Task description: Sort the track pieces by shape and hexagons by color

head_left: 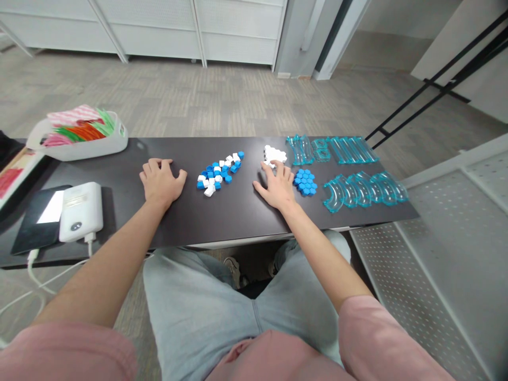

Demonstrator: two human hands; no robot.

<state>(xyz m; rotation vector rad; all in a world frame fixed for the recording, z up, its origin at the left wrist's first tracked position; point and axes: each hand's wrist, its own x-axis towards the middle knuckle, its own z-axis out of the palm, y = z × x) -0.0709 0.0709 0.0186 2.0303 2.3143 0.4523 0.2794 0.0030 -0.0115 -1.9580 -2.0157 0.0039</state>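
Observation:
My left hand [162, 181] rests on the dark table with fingers spread and nothing in it. To its right lies a loose, mixed pile of small blue and white plastic pieces [219, 170]. My right hand [277, 185] is also open on the tabletop, fingers apart. Just beyond its fingertips sits a cluster of white pieces [274, 154], partly covered by the fingers. A cluster of blue hexagonal pieces [305, 182] lies right beside that hand. Farther right are clear teal plastic parts: straight tubes [353, 150], wavy pieces [300, 149], small rounded ones [320, 150] and a row of curved tubes [363, 190].
At the far left a white basket [93, 150] holds colourful strips. A white power bank [80, 211] with a plugged-in cable lies beside a dark phone [39, 219]. A perforated metal panel [432, 254] stands by the table's right end. My legs are under the front edge.

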